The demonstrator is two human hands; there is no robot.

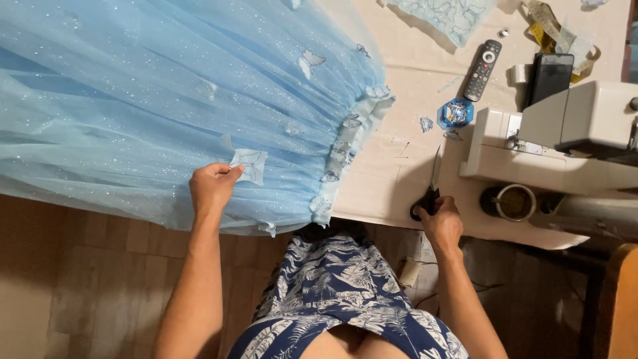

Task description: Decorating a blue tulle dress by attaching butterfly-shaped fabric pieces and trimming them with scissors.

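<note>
- My left hand pinches a small pale butterfly patch against the blue tulle skirt, at about 8 o'clock from frame centre.
- My right hand is closed round the black handles of the scissors, blade lying on the worktop pointing to 12 o'clock.
- Risk: patch held by fingertips only; I reckon it could slip or sit crooked if the tulle shifts.
- Risk: skirt hangs over the worktop edge toward the floor; its weight may drag it off.
- Risk: scissor tip could snag tulle if swung to 9 o'clock.
- Risk: small scraps and a blue dish near the blade, easy to knock.
- Surface: pale worktop, cluttered at 1–2 o'clock: remote, dark phone, tape measure, white sewing machine, cup below it.
- Room: wood-pattern floor, dim under the worktop, a cable visible at 5 o'clock.
</note>
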